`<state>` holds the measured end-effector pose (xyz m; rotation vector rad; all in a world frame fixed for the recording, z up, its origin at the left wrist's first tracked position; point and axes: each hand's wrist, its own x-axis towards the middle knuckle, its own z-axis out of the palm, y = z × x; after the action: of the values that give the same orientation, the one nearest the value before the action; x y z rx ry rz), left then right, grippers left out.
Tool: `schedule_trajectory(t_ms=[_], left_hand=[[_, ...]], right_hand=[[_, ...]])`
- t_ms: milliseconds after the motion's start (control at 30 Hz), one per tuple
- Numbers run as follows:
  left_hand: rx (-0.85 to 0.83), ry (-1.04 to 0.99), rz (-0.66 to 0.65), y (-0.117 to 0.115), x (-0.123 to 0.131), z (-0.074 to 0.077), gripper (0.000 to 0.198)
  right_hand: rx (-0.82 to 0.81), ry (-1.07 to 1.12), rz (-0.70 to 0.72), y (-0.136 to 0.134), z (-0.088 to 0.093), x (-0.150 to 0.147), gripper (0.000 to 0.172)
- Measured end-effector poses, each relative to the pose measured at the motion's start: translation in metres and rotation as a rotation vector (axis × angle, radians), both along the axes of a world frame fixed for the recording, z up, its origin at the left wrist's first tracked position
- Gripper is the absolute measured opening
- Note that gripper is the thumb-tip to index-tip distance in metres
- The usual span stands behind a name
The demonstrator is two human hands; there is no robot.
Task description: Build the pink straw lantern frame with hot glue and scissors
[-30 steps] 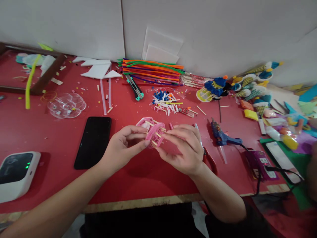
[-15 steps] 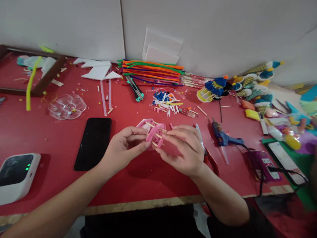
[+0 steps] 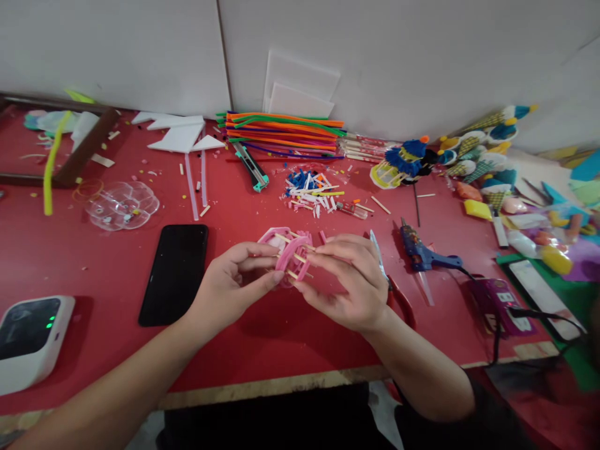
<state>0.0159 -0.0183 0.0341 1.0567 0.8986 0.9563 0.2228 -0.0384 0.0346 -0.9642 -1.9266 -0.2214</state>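
Note:
Between my hands, above the red table (image 3: 290,337), is a small pink craft frame (image 3: 293,253) made of pink strips and pale wooden sticks. My left hand (image 3: 234,278) pinches its left side between thumb and fingers. From the right, my right hand (image 3: 349,281) closes its fingertips on the stick ends and the pink edge. Fingers hide parts of the frame. Just beyond my right hand lie red-handled pliers or cutters (image 3: 400,303), partly covered by that hand. A black phone (image 3: 174,275) lies flat beside my left hand.
A blue glue gun (image 3: 424,253) rests at right, near a purple power strip (image 3: 501,306) with black cords. Behind are a utility knife (image 3: 252,167), scraps (image 3: 314,190) and pipe cleaners (image 3: 285,133). A white device (image 3: 35,344) sits at left; finished craft pieces (image 3: 482,150) crowd the right back.
The view has shifted slightly, so table items appear a little displaced. Both hands keep the same grip on the pink frame, which looks nearly unchanged.

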Motion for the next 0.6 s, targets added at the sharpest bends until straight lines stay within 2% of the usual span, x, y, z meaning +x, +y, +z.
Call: schedule_trajectory(t_ms=[600], left_hand=[[-0.010, -0.059, 0.016, 0.0015, -0.0001, 0.0010, 0.025]], right_hand=[[-0.021, 0.003, 0.027, 0.0008, 0.0000, -0.0004, 0.030]])
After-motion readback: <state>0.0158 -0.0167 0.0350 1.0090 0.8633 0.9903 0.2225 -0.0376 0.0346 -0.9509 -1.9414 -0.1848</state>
